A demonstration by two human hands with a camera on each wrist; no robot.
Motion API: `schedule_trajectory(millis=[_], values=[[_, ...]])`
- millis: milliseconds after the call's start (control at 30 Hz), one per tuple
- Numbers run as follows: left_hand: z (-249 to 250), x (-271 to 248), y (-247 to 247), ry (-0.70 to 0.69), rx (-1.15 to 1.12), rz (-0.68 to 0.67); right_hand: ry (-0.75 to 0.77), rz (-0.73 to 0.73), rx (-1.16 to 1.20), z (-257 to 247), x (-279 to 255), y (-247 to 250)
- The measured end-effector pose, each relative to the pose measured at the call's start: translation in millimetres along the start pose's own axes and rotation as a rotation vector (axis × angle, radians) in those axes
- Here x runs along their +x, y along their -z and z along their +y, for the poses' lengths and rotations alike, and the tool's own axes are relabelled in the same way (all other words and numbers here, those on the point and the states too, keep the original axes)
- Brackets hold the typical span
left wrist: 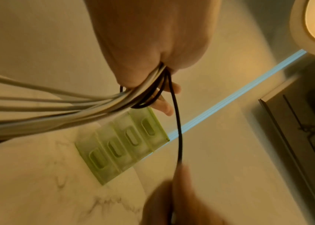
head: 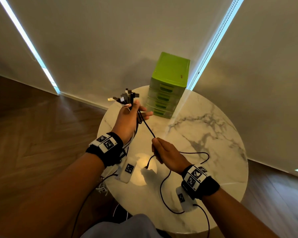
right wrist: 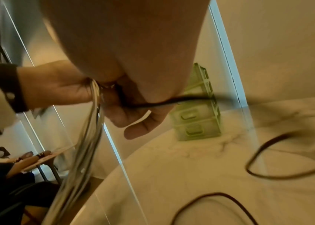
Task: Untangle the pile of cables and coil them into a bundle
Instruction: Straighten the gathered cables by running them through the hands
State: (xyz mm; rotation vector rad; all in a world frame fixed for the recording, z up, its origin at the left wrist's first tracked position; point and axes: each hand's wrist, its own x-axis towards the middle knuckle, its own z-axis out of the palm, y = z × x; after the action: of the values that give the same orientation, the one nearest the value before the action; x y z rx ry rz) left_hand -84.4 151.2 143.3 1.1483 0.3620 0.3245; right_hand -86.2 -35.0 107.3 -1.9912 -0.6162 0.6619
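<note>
Above the table, the left hand grips the gathered cables by their plugs; below it, the right hand pinches one black cable, its slack uncoiled. Coiling remains.

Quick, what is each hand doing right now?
Left hand: grip closed around a bunch of cables, plug ends sticking up.
Right hand: pinching one black cable stretched from that bunch.

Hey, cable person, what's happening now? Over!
Left hand grips cable bundle, plugs up. Right hand pinches one black cable, stretched between hands. Its slack loops over table. Nothing blocking.
</note>
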Motion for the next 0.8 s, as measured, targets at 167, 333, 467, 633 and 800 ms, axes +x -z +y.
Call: schedule_trajectory(millis=[167,333,467,633,800], values=[[26.2,23.7,18.8,-0.022,-0.074,0.094,-0.121,-0.15,0.065,55.8,-21.0,1.4],[21.3,12.9,15.6,0.12,0.082,-0.214,-0.194,-0.051,-0.323,53.6,12.4,23.0],[4.7,5.0,7.8,0.152,0.392,-0.301,-0.113,0.157,-0.231,10.6,47.7,39.4],[-8.6,-2.1,-2.5,0.213,0.37,-0.195,0.015,0.118,0.017,-37.3,62.1,36.2],[-9.4,1.5,-3.7,0.118,0.184,-0.151,0.08,-0.056,0.098,-44.0,52.4,23.1]])
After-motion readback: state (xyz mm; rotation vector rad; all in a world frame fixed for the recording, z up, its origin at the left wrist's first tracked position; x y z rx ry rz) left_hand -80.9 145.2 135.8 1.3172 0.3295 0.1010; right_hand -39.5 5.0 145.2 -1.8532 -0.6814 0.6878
